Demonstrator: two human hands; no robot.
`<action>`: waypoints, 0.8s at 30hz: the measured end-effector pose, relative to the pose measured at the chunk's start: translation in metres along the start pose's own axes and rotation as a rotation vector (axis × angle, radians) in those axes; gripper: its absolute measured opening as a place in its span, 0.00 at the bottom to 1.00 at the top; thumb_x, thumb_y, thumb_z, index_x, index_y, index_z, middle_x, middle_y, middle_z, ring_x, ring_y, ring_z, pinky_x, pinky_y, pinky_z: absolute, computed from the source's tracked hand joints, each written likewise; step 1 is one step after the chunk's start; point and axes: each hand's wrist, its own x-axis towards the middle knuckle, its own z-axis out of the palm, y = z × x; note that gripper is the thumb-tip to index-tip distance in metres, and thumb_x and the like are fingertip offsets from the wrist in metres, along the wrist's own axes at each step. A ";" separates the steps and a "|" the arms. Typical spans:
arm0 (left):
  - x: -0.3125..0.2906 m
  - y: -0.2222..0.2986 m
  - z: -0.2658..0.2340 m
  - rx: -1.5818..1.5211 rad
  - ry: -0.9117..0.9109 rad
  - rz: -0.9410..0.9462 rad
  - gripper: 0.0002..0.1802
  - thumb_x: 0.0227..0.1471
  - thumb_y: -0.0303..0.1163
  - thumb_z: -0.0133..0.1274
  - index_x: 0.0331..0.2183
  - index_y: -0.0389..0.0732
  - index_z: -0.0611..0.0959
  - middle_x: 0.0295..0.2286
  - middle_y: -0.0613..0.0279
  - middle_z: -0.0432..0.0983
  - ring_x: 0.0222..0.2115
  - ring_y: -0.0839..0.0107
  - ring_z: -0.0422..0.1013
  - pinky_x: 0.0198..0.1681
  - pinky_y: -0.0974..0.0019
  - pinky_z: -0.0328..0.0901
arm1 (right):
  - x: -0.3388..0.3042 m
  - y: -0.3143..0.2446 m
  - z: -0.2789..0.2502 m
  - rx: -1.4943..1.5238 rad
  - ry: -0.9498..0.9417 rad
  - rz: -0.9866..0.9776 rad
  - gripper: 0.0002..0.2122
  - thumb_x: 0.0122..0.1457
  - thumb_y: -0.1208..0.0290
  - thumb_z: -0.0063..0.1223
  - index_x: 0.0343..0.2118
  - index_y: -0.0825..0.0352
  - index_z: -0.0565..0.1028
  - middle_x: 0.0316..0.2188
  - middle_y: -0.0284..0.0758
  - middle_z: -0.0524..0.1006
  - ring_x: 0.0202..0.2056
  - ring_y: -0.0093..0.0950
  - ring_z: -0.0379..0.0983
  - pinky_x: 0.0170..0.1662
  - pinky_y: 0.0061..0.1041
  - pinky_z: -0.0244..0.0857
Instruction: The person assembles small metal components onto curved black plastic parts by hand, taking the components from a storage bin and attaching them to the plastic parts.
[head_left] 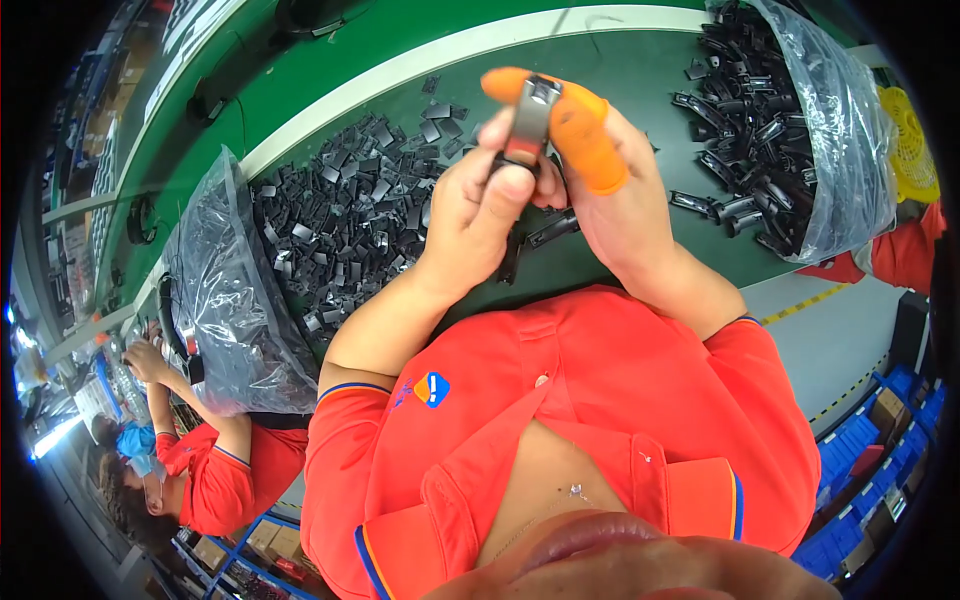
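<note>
Between my hands, above the table, is a dark, glossy, curved plastic part [531, 122] held upright, its upper end shiny. My left hand [468, 217] pinches its lower end, with the thumb across the front. Orange finger covers sit on the thumb and a finger of my right hand [632, 205], which closes around the upper part from the right. Some of my fingertips are hidden behind the part. Below my hands, a few black parts [553, 229] lie on the green table [655, 95]. Left of them spreads a heap of small black plates [350, 185].
A clear plastic bag [235, 290] stands beside the plates. At the right, longer black curved parts [755, 150] spill from another clear bag [850, 120], near a yellow basket [912, 145]. A co-worker in a red shirt [225, 480] is at the left; another red sleeve [900, 250] shows right.
</note>
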 end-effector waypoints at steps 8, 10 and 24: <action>0.011 0.002 -0.002 -0.559 0.069 -0.113 0.24 0.53 0.54 0.38 0.28 0.40 0.69 0.27 0.62 0.67 0.30 0.75 0.63 0.37 0.71 0.59 | -0.003 0.020 -0.002 -0.068 -0.075 -0.102 0.23 0.55 0.68 0.48 0.53 0.70 0.60 0.44 0.33 0.68 0.36 0.19 0.64 0.43 0.17 0.58; 0.011 -0.002 -0.006 -0.645 0.050 -0.130 0.23 0.54 0.53 0.37 0.30 0.42 0.70 0.29 0.62 0.68 0.31 0.75 0.62 0.38 0.71 0.59 | -0.005 0.019 0.000 -0.239 -0.062 -0.145 0.27 0.50 0.77 0.55 0.54 0.70 0.59 0.41 0.29 0.66 0.38 0.19 0.61 0.47 0.19 0.56; 0.007 0.004 0.002 -0.478 -0.016 -0.108 0.24 0.53 0.53 0.37 0.33 0.40 0.70 0.35 0.56 0.71 0.36 0.69 0.66 0.43 0.65 0.61 | -0.006 0.023 -0.002 -0.169 -0.028 -0.086 0.21 0.51 0.75 0.54 0.48 0.71 0.65 0.43 0.33 0.70 0.41 0.18 0.66 0.43 0.17 0.61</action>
